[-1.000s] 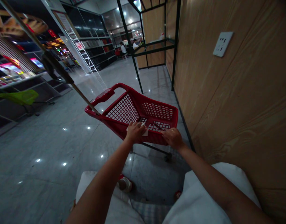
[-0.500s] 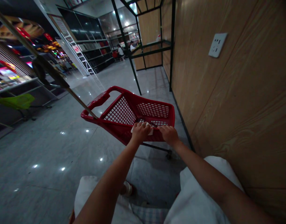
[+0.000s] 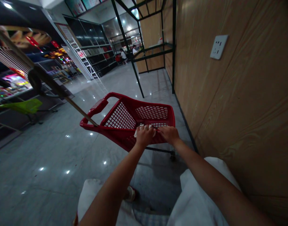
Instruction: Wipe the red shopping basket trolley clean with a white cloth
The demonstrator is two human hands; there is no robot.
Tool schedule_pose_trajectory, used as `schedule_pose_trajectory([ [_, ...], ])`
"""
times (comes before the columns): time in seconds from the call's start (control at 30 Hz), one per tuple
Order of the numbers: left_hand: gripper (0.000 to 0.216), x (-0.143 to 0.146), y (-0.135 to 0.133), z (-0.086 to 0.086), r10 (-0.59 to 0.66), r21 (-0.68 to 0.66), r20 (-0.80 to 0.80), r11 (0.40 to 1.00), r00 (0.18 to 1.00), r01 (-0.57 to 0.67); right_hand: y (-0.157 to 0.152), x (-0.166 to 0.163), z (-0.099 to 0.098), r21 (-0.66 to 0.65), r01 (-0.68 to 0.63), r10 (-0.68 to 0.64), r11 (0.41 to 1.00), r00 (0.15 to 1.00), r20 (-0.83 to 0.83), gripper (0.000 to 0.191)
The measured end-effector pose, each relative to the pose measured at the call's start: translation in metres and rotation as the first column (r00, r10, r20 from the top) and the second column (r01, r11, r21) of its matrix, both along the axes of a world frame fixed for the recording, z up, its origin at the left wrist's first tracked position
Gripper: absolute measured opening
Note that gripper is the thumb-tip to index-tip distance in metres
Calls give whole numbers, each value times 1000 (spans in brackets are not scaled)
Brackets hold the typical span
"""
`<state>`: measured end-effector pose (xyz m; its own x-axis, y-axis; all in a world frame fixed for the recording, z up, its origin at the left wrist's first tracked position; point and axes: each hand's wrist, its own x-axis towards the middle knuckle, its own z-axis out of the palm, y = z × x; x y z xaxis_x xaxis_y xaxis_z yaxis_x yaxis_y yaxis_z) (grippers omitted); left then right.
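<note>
A red plastic shopping cart (image 3: pixel 115 133) with a lattice basket stands sideways before me. My left hand (image 3: pixel 145 135) is closed round a white cloth (image 3: pixel 135 133) and presses it against the near rim of the basket. Just to its right, my right hand (image 3: pixel 169 134) grips the same rim, fingers curled over the edge. A small dark item shows between the two hands, too little of it visible to name. A long pole (image 3: pixel 79 110) leans across the cart's handle end at the left.
A wood-panel wall (image 3: pixel 228 103) with a white socket (image 3: pixel 219 47) rises close on the right. Beyond the cart stands a dark metal frame (image 3: pixel 153 56). A green cart (image 3: pixel 23 107) is at the left, a ladder (image 3: pixel 87 64) and seated people (image 3: pixel 123 55) farther back.
My left hand has slid a little to the right along the rim with the cloth, closer to my right hand. The view has shifted slightly; the cart stands about where it was.
</note>
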<state>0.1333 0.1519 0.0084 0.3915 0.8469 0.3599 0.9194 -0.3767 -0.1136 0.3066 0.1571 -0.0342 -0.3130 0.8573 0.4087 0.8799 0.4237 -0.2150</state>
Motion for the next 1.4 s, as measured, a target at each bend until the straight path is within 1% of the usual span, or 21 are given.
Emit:
schedule_pose_trajectory([
  [0.07,30,-27,2,11,-53,-37,-84,998,995,50,2,3,1,-9,-8,8,1000,1000,3,31],
  [0.1,31,-40,3,16,-46,-43,-107,998,993,42,2,3,0,-10,-9,9,1000,1000,4,31],
  [0.17,31,-58,4,21,21,-30,-115,999,993,-24,3,0,0,-11,2,-2,1000,1000,1,32],
  [0.2,30,-60,4,21,61,-18,-108,998,992,-63,3,-2,0,-14,13,-13,1000,1000,1,33],
  [0.23,29,-57,3,20,94,-11,-101,995,990,-95,3,-4,0,-19,25,-25,1000,1000,3,35],
  [0.3,27,-37,1,12,127,-9,-93,992,987,-129,2,-9,1,-40,43,-42,998,999,16,37],
  [0.4,29,3,-2,-2,130,-19,-88,991,988,-132,-1,-12,6,-80,42,-39,996,998,38,39],
  [0.47,31,18,-3,-7,118,-11,-86,993,989,-119,-1,-10,9,-102,37,-32,994,998,46,39],
  [0.53,30,14,-3,-6,41,-12,-113,999,993,-43,-1,-8,10,-120,38,-31,992,997,64,39],
  [0.63,26,-17,-1,2,-74,-24,-175,997,982,71,1,-5,8,-126,43,-30,991,994,101,42],
  [0.7,25,-37,-1,7,-57,2,-192,998,980,59,2,-5,6,-110,32,-21,993,994,105,44],
  [0.77,27,-44,-3,7,12,50,-175,999,984,-3,1,-7,5,-93,20,-11,995,996,91,43],
  [0.83,28,-35,-6,1,92,90,-129,993,987,-81,-1,-9,5,-81,16,-11,997,998,69,41],
  [0.9,29,-14,-8,-6,137,107,-83,986,987,-128,-2,-11,5,-75,17,-13,997,999,48,38],
  [1.0,26,15,-10,-13,114,88,-69,990,991,-108,-1,-8,6,-71,-1,2,998,1000,23,35],
  [1.07,25,18,-9,-10,45,52,-103,998,994,-39,1,-4,6,-68,-15,17,998,1000,23,36],
  [1.13,25,1,-9,-1,-31,9,-149,999,988,33,3,1,6,-63,-20,23,998,999,41,40],
  [1.2,25,-32,-9,11,-46,-5,-179,999,983,46,5,3,5,-60,-14,18,998,998,63,45],
  [1.27,24,-71,-11,23,22,38,-178,999,984,-15,6,4,5,-59,-5,9,998,997,78,48],
  [1.33,23,-103,-15,32,110,117,-154,989,982,-93,6,1,4,-60,-3,8,998,996,85,49],
  [1.4,23,-119,-20,35,206,172,-114,968,972,-185,4,-3,4,-62,-7,13,998,996,87,48],
])
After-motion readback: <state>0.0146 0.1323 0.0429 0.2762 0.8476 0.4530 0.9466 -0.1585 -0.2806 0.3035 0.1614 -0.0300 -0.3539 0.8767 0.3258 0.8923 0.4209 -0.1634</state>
